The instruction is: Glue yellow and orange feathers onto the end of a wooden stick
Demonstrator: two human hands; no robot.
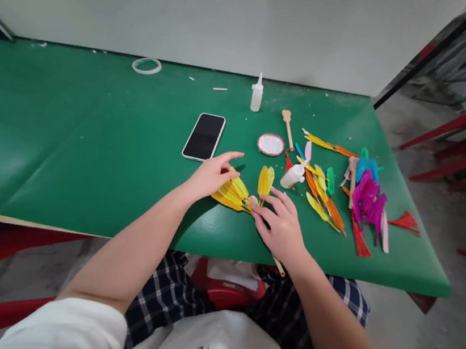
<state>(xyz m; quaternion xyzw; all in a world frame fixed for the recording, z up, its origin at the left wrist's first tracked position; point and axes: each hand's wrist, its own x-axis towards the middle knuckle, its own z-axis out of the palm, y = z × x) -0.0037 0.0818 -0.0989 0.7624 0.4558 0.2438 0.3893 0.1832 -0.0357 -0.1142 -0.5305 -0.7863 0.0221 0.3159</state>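
My left hand [212,176] reaches over a fan of yellow feathers [230,196], fingers stretched and apart, touching the feathers' upper side. These feathers meet at the pale head [252,201] of a wooden stick, whose handle end [278,267] shows past the table edge. My right hand [281,224] is closed at that head, its fingertips around the quills of a smaller pair of yellow feathers [265,180] that points away from me. The exact finger contact is partly hidden. Beyond the right hand, a white glue bottle [293,176] lies tilted.
A phone [204,136] lies left of a shallow dish of white paste [270,144]. Another glue bottle [256,95] stands behind. Loose orange and yellow feathers [324,201], a wooden stick [287,129] and magenta feather pieces [368,197] with red tassels [406,221] lie right. A tape ring [146,66] lies far left.
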